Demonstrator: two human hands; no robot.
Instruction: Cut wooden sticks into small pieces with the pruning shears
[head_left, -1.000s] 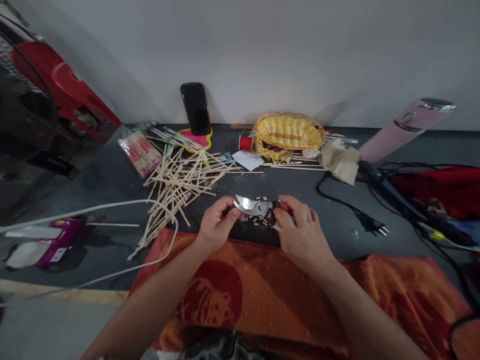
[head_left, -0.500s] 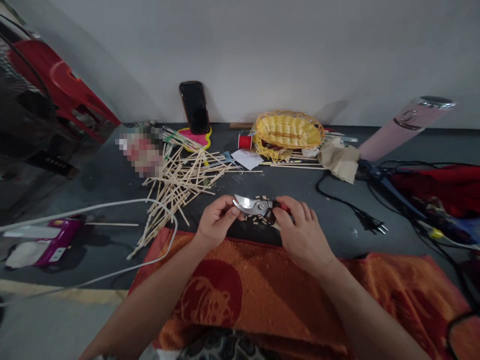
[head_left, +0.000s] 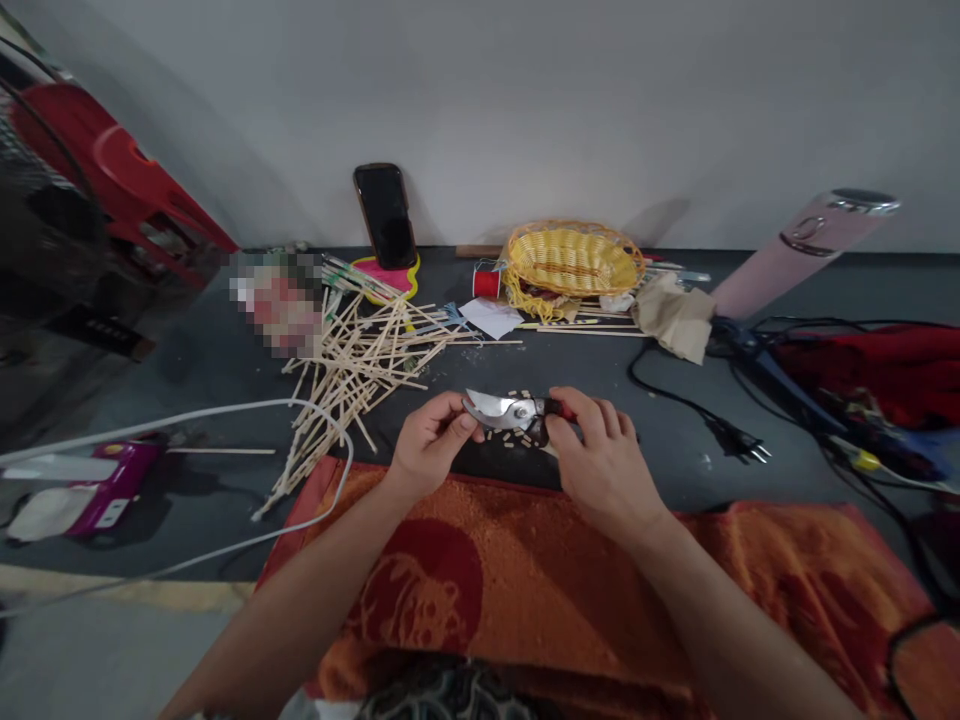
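My right hand (head_left: 604, 455) is wrapped around the red handle of a pair of pruning shears (head_left: 517, 409), its metal jaws pointing left. At the tip end of those jaws, my left hand (head_left: 433, 445) is closed, thumb and fingers pinched against the curved lower blade. Whether a small piece is also tucked inside those fingers cannot be seen. Several short cut wooden bits (head_left: 517, 437) lie on the dark tabletop just under the shears. Left of my hands is a loose heap of thin wooden sticks (head_left: 360, 365).
An orange towel (head_left: 555, 580) covers the near side. Behind are a yellow wicker basket (head_left: 574, 262), red thread spool (head_left: 487, 284), phone (head_left: 385, 216) and pink flask (head_left: 802, 255). A black plug (head_left: 739, 442) lies right; a white cable (head_left: 225, 408) loops left beside a purple device (head_left: 124, 485).
The view has shifted very slightly. Both hands keep the same hold on the shears, with hardly any movement.
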